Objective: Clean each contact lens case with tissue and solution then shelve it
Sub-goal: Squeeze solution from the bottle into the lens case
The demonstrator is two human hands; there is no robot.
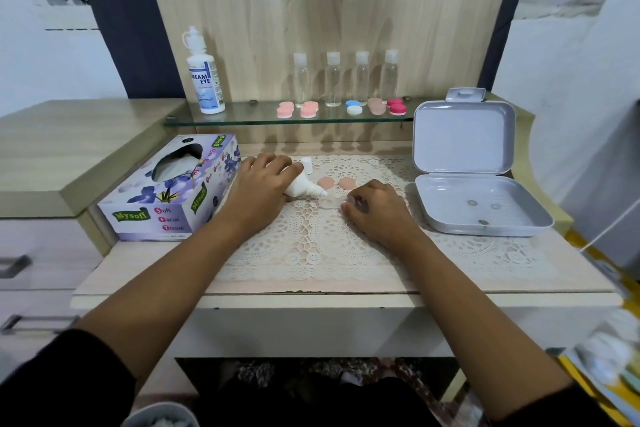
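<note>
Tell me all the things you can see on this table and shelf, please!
big solution bottle: 1, white and blue, left end of glass shelf
clear bottles: 4, white caps, row on shelf
closed lens cases: 5, two pink, one blue-white, one beige, one red, front of shelf
tissue box: 1, purple, left on table
lace mat: 1, cream, middle of table
grey box: 1, lid open, right on table
small round bits: 3, dark, inside grey box
small bottle: 1, white, tipped over open case
bottle cap: 1, white, on mat
peach lids: 2, on mat behind open case
open lens case: 1, clear, on mat
left hand: grips small bottle
right hand: holds open lens case
</note>
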